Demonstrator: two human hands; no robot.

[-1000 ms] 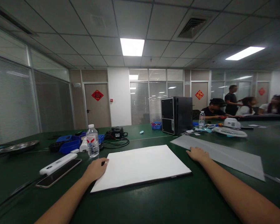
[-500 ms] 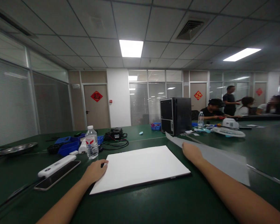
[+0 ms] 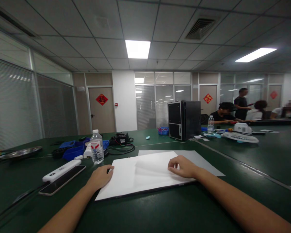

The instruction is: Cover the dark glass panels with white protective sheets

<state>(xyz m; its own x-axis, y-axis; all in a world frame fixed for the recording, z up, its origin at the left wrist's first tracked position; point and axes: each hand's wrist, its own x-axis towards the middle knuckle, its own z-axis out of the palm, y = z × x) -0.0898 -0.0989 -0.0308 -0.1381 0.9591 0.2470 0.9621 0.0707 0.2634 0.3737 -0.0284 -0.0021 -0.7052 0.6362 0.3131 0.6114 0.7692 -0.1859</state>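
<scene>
Your green table (image 3: 147,213) carries a dark-edged white pad (image 3: 120,179), a phone (image 3: 63,180), a corded white bar (image 3: 62,170), a water bottle (image 3: 97,148), blue trays (image 3: 73,153) and a black computer tower (image 3: 191,120).

Plain white sheet (image 3: 123,178), pale grey sheet (image 3: 200,160), dark green table (image 3: 147,215)

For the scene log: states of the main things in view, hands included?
Left hand, at white sheet's left edge
Right hand, over white sheet, fingers curled
White sheet, spread out
Grey sheet, laid flat
Near bottle, upright, capped
Phone, screen dark
Computer case, upright
Left door, shut
Central ceiling light, lit
</scene>
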